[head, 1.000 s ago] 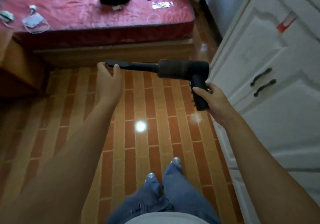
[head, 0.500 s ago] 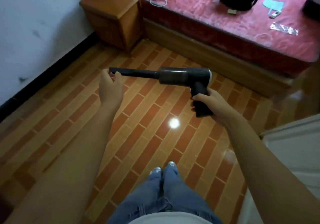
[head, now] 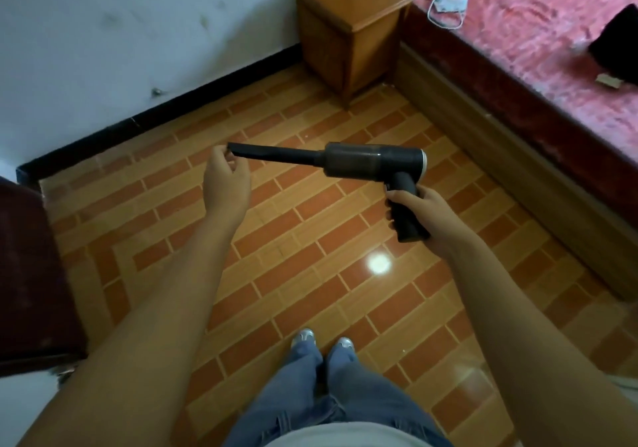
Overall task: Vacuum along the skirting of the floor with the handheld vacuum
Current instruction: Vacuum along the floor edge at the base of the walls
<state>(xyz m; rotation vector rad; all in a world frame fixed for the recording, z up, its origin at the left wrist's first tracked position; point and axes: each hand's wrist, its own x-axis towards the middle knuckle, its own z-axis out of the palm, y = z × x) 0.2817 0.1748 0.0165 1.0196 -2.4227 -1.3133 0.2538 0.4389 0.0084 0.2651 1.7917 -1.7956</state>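
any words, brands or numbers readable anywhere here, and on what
No text can be read.
The handheld vacuum shows no label or brand.
The white pouch with a cable on the bed: too blurred to read.
The small card by the black bag: too small to read.

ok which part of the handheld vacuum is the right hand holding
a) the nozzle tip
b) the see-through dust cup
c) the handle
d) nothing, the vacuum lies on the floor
c: the right hand grips the dark handle below the body of the handheld vacuum, while the left hand pinches the nozzle tip, and the vacuum is held up off the floor.
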